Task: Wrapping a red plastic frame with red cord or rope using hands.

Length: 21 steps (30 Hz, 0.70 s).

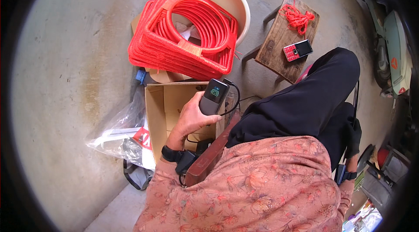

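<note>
My left hand [190, 116] is closed around a dark grey handheld device [213, 97] with a small lit screen. A black cable [238, 97] loops from the device's upper end. Below them an open cardboard box [156, 103] stands beside a reddish-brown wooden bar [214, 150] at my side. My right hand [351, 163] hangs low by my thigh at the far right. Only a bit of it shows near the wrist; dark material and shadow hide its fingers. Each wrist has a black strap with a small dark unit.
Red cord-wrapped frames and rings [185, 31] are stacked ahead, against a cream tub [235, 3]. A wooden stool [279, 35] holds a red cord bundle [297, 17] and a red keypad phone [298, 50]. Clear plastic wrapping [122, 136] lies left of the box. A scooter [395, 53] stands right.
</note>
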Each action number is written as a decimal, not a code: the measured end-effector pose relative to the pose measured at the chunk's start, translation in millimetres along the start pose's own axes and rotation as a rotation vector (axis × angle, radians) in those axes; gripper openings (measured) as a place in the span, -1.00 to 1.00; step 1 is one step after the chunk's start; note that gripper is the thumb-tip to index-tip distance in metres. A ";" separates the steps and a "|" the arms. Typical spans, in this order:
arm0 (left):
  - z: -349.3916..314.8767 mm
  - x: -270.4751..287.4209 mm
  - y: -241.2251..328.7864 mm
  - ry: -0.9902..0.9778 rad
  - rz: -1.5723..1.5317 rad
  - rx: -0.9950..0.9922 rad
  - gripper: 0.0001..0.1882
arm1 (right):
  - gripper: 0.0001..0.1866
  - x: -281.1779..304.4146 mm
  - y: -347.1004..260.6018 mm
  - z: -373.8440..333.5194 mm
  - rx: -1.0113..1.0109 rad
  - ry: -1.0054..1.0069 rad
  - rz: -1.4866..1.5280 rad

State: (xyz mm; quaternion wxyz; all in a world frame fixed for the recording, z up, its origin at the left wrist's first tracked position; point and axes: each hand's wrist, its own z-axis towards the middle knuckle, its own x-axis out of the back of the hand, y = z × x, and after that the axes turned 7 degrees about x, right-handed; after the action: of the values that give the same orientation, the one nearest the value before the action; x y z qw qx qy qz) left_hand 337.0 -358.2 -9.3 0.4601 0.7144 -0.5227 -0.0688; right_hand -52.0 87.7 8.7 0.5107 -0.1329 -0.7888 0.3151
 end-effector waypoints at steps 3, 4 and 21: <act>8.7 2.9 -11.0 -0.137 -0.071 0.018 -0.21 | -0.70 -1.9 -6.1 -0.9 0.034 0.009 -0.050; 10.8 2.6 -11.8 -0.140 -0.070 0.017 -0.21 | -0.70 -1.4 -6.6 -1.5 0.050 0.018 -0.069; -27.8 -36.4 -6.6 0.432 -0.476 0.100 -0.29 | -0.67 1.8 13.7 16.6 0.071 -0.016 -0.088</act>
State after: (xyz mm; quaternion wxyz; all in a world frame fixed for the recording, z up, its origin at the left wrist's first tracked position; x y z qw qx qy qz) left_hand 341.5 -312.2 -12.3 0.4957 0.8364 -0.2340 0.0044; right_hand -69.1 93.2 -3.2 0.5221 -0.0771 -0.7863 0.3213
